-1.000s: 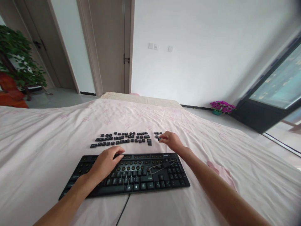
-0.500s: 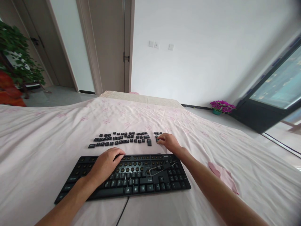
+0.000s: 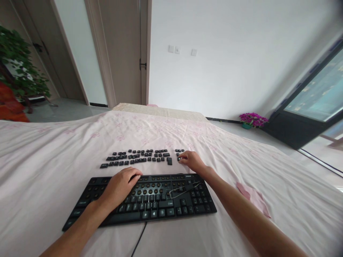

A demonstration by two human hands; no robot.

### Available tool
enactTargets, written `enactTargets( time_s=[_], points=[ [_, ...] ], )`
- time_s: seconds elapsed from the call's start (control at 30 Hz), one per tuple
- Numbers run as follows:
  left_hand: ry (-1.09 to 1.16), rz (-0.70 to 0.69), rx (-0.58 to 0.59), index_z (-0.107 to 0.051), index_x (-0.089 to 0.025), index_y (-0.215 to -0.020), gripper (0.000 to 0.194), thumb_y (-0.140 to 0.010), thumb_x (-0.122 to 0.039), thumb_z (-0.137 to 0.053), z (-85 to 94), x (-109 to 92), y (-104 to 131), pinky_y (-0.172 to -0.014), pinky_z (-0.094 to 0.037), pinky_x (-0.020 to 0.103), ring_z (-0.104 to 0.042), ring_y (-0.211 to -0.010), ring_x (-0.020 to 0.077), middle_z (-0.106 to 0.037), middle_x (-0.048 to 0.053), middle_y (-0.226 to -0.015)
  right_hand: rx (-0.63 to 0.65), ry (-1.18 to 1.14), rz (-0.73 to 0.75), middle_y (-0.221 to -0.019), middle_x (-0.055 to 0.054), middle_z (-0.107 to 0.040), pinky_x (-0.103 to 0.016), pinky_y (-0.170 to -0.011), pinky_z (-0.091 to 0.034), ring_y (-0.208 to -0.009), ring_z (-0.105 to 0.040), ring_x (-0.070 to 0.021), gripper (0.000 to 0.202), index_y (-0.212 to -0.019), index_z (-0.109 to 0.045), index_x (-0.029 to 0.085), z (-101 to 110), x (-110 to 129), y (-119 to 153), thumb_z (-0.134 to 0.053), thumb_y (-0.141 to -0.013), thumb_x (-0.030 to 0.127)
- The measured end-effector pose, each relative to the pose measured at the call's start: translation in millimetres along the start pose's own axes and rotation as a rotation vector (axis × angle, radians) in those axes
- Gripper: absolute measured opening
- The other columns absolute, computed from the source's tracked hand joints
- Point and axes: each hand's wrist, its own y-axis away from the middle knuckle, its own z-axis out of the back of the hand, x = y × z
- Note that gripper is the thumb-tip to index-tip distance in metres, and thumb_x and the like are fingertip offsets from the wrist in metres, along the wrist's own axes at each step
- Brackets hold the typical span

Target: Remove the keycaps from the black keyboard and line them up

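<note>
A black keyboard (image 3: 166,204) lies on the pink cloth, with several upper keys off and round switch spots bare. Beyond it, loose black keycaps (image 3: 139,160) lie in three rows, with a small group (image 3: 179,150) at their right. My left hand (image 3: 123,180) rests on the keyboard's upper left part, thumb apart from the fingers, nothing visible in it. At the small group, my right hand (image 3: 191,160) has its fingertips pinched on a keycap (image 3: 179,158). A wire keycap puller (image 3: 189,187) lies on the keyboard's right part.
A pink cloth piece (image 3: 253,198) lies right of my right forearm. The keyboard's cable (image 3: 139,239) runs toward me. Past the covered surface (image 3: 160,125) stand a door, a wall and potted purple flowers (image 3: 253,120).
The view has shifted very slightly. Both hands stay in nearly the same places, with my right fingertips still at the keycap.
</note>
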Motion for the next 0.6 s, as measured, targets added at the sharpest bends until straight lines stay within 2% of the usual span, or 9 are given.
enactTargets(
  time_s=[0.37, 0.6],
  points=[
    [-0.006, 0.003, 0.003, -0.067, -0.023, -0.092, 0.022, -0.089, -0.030, -0.046, 0.5, 0.3, 0.2, -0.087, -0.044, 0.032, -0.061, -0.095, 0.0187, -0.068, 0.001, -0.098, -0.042, -0.054, 0.010, -0.100, -0.003, -0.074, -0.027, -0.080, -0.046, -0.087, -0.067, -0.0201, 0.026, -0.100, -0.076, 0.022, -1.4, 0.9, 2.6, -0.065, -0.077, 0.024],
    [-0.006, 0.000, -0.003, -0.067, -0.024, -0.092, 0.021, -0.089, -0.030, -0.046, 0.2, 0.8, -0.1, -0.087, -0.044, 0.031, -0.061, -0.094, 0.0186, -0.068, 0.000, -0.097, -0.040, -0.046, 0.009, -0.097, -0.001, -0.074, -0.026, -0.077, -0.046, -0.084, -0.067, -0.0195, 0.026, -0.100, -0.075, 0.024, -0.9, 1.9, 3.6, -0.064, -0.077, 0.024]
  ],
)
